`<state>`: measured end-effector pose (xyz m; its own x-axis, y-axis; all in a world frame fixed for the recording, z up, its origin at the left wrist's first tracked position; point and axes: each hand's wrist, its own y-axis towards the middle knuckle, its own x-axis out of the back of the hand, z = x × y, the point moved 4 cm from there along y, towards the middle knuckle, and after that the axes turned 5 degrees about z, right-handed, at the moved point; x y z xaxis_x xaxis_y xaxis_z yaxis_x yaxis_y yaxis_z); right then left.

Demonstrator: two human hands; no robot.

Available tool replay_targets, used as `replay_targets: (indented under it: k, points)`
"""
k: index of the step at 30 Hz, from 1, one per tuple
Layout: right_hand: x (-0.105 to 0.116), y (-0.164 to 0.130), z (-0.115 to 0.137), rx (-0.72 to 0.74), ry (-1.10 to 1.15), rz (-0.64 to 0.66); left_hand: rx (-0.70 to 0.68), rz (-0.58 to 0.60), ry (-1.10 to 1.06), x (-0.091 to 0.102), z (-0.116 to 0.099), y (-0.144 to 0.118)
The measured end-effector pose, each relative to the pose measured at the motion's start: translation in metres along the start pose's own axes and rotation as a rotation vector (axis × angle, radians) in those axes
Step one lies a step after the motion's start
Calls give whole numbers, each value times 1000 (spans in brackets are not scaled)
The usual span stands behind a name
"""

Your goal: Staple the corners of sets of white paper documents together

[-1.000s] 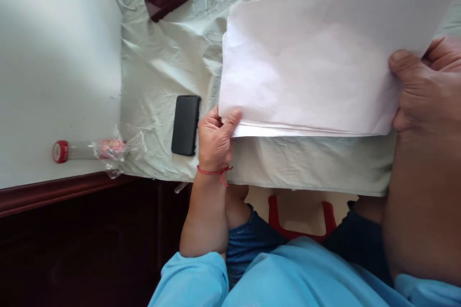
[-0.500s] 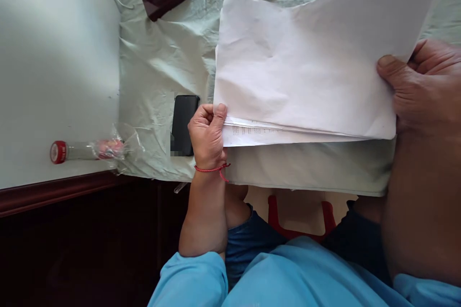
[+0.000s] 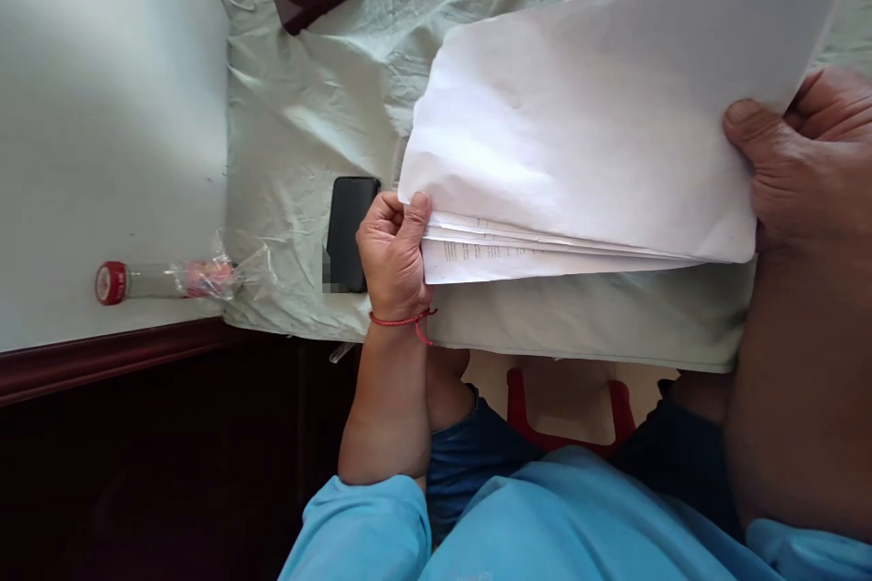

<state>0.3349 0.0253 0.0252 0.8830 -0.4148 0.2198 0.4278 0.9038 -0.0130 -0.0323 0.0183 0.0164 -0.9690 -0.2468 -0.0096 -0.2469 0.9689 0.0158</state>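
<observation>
Both hands clamp the paper stack (image 3: 579, 136): left hand (image 3: 393, 254) fisted, right hand (image 3: 804, 163) pinching thumb-over.

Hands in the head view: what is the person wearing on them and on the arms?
Both hands are bare, no gloves or rings visible. The left hand has a thin red string bracelet at the wrist, its loose end sticking out. Light blue sleeves are pushed up, leaving the forearms bare. The right hand is close to the camera; its wrist shows nothing worn.
</observation>
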Motion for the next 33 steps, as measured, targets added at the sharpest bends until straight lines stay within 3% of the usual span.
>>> replay_targets:
  k: [7, 13, 15, 22, 27, 33]
  points:
    - [-1, -1, 2, -6, -38, -10, -26, -14, 55, -2, -2, -2]
    - [2, 4, -3, 20, 3, -82, 123, 232, -21, -10, 1, -6]
    - [2, 6, -6, 46, 32, -89, 170, 250, -3, -9, 4, -7]
    - [4, 9, -11, 55, 9, -92, 153, 166, 21, -7, 6, -8]
    - [2, 11, -14, 160, 115, -42, 157, 134, 5, -5, 10, -5]
    - [0, 8, -10, 153, 76, -29, -14, -20, -11, 7, 8, 4]
